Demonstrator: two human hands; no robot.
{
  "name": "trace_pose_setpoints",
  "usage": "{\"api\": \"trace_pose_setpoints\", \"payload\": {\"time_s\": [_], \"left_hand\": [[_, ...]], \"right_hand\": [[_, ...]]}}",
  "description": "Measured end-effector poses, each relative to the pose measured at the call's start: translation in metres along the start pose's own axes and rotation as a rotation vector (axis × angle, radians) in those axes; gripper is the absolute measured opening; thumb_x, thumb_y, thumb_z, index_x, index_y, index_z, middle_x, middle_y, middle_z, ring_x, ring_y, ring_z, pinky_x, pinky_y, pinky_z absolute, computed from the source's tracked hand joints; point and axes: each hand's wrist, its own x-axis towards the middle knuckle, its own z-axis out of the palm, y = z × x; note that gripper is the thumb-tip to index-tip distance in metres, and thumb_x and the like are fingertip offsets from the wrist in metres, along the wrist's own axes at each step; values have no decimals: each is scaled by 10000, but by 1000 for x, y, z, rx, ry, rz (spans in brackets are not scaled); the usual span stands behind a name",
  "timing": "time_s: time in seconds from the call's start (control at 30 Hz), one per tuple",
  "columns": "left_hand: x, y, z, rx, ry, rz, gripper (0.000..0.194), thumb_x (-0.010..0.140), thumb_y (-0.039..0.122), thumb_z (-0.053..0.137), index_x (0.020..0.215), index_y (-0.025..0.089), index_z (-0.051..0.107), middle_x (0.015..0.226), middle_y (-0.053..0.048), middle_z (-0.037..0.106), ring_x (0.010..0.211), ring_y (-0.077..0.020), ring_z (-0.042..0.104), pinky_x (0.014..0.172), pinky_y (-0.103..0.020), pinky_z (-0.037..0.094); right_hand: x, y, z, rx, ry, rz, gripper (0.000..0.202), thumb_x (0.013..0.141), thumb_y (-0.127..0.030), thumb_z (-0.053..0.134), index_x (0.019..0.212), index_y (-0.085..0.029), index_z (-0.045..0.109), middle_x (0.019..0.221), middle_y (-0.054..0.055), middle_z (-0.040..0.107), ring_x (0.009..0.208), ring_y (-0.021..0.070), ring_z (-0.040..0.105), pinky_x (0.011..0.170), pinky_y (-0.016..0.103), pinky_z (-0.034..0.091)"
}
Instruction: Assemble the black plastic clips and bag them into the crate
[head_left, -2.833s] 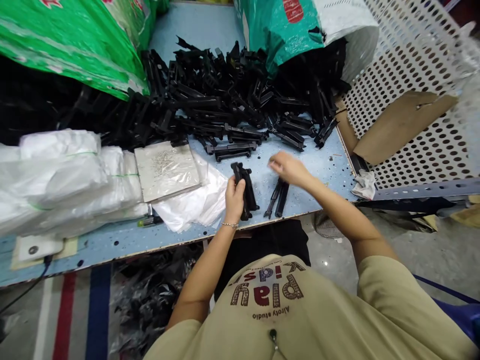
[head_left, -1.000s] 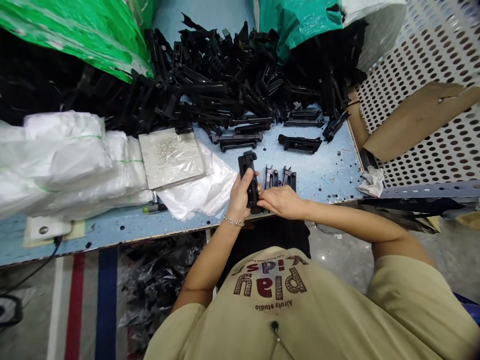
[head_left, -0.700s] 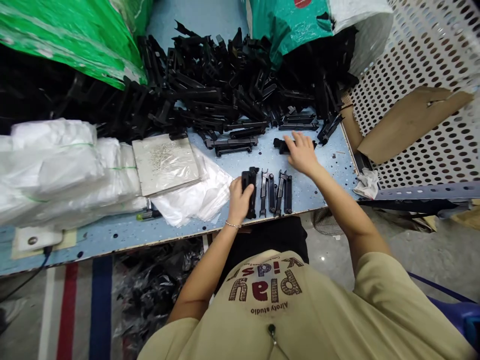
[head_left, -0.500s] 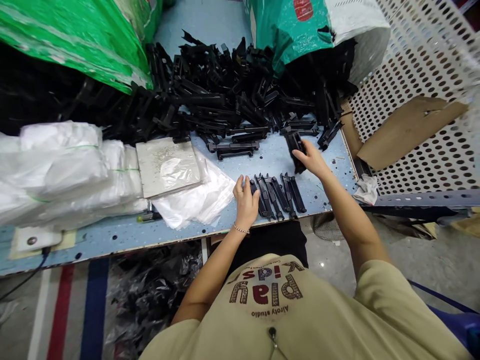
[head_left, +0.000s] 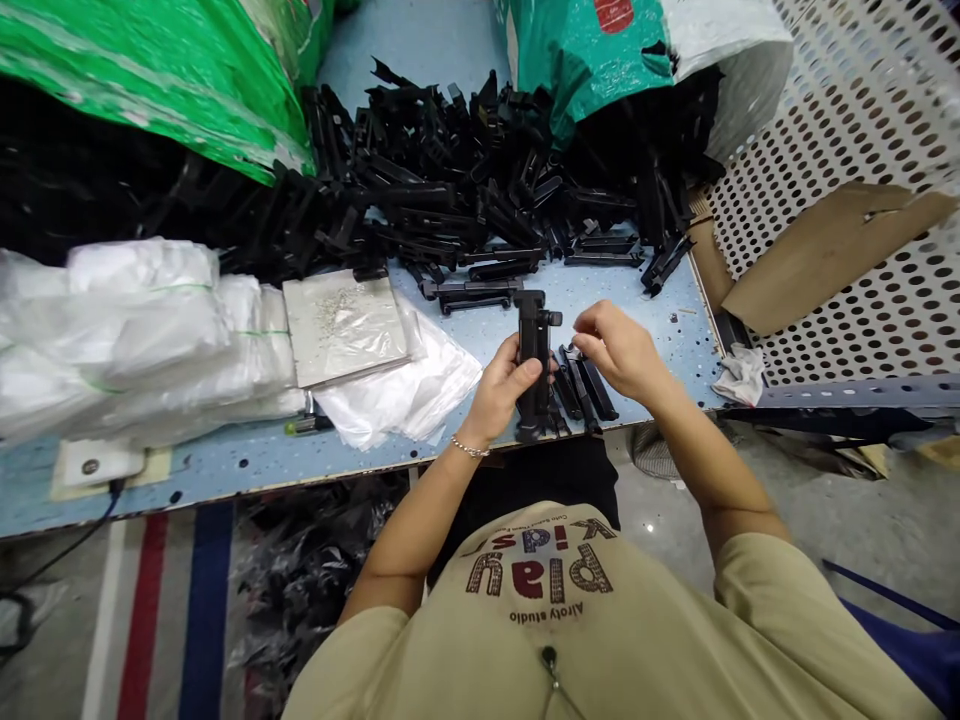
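Note:
My left hand (head_left: 511, 388) grips a black plastic bracket (head_left: 533, 345) with a small knob on its right side. The bracket stands lengthwise above the table, thumb across its front and fingers partly hidden behind. To its right, my right hand (head_left: 619, 350) hovers with bent fingers, thumb and forefinger slightly apart and nothing visible between them. Beneath and between the hands, slim black parts (head_left: 596, 388) lie side by side near the table's front edge; the held bracket and left hand cover some of them.
A heap of black parts (head_left: 450, 190) spreads over the back of the blue table (head_left: 360, 475), below green (head_left: 172, 90) and teal (head_left: 585, 70) sacks. Stacked clear bags (head_left: 142, 340) and a grey board (head_left: 345, 330) lie left. A white perforated crate (head_left: 847, 330) stands right.
The black part that was in my right hand has left it, and my left hand now grips a bracket above the row. My right hand has come slightly nearer the front edge.

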Motion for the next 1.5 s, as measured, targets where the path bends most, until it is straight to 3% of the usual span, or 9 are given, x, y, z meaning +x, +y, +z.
{"api": "trace_pose_setpoints", "payload": {"time_s": [0.23, 0.5, 0.73, 0.87, 0.97, 1.13, 1.27, 1.37, 1.5], "left_hand": [[-21, 17, -1, -23, 66, -228, 537, 790, 670, 741, 1005, 184, 663, 801, -43, 717, 625, -166, 671, 513, -254, 538], [-22, 11, -7, -22, 165, -182, 523, 793, 637, 756, 1051, 193, 658, 798, -31, 703, 616, -154, 653, 538, -261, 540], [-24, 13, -10, 32, 222, -96, 484, 819, 645, 727, 977, 192, 661, 822, -41, 702, 693, -170, 685, 571, -260, 537], [-32, 0, -21, 50, 295, -84, 513, 833, 661, 699, 1068, 207, 663, 881, -53, 722, 749, -197, 716, 590, -275, 556], [-36, -20, -45, 129, 408, -68, 515, 882, 616, 659, 1226, 235, 633, 1019, -67, 742, 961, -235, 739, 809, -339, 614], [-35, -73, -57, 435, 505, -22, 580, 953, 511, 561, 1451, 217, 514, 1480, -133, 577, 1477, -283, 454, 1266, -465, 321], [-25, -107, -34, 605, 478, 85, 668, 987, 520, 469, 1557, 184, 370, 1703, -151, 263, 1615, -274, 158, 1331, -471, 104], [-18, -104, -30, 593, 417, 106, 729, 972, 596, 478, 1562, 183, 362, 1712, -171, 220, 1622, -290, 118, 1330, -486, 91], [-8, -62, -40, 240, 354, 114, 828, 886, 728, 575, 1540, 262, 372, 1674, -157, 324, 1572, -309, 295, 1282, -495, 281]], "right_hand": [[22, -2, -7, -362, -198, -414, 382, 1093, -297, 278, 1082, -210, 649, 902, 113, 644, 866, 259, 543, 731, 408, 419], [13, -8, 9, -227, -300, -178, 571, 1107, -522, 185, 1078, -178, 639, 918, 86, 702, 776, 204, 594, 637, 314, 359], [-34, -36, 59, -205, -295, -573, 491, 1112, -429, 273, 858, -169, 603, 785, 84, 655, 689, 185, 566, 625, 324, 373], [-33, -32, 74, -85, -463, -430, 466, 1106, -424, 308, 837, -179, 600, 764, 55, 666, 629, 161, 560, 569, 294, 315], [-4, -21, 70, 36, -586, -308, 399, 1103, -425, 350, 986, -196, 655, 913, 50, 724, 726, 167, 618, 613, 279, 368], [89, 11, 82, -216, -224, -83, 366, 1045, -237, 415, 1351, -139, 591, 1298, 181, 653, 1157, 306, 569, 903, 413, 457], [142, 36, 105, -341, -217, -43, 327, 981, -192, 515, 1257, -72, 642, 1307, 248, 627, 1244, 382, 477, 1013, 518, 393], [140, 42, 106, -100, -231, 18, 238, 977, -224, 532, 1080, -77, 688, 1219, 243, 653, 1200, 360, 498, 1023, 526, 389], [85, 27, 92, 390, -355, 120, 408, 1050, -428, 411, 1005, -120, 675, 969, 122, 697, 902, 225, 623, 833, 387, 507]]}}
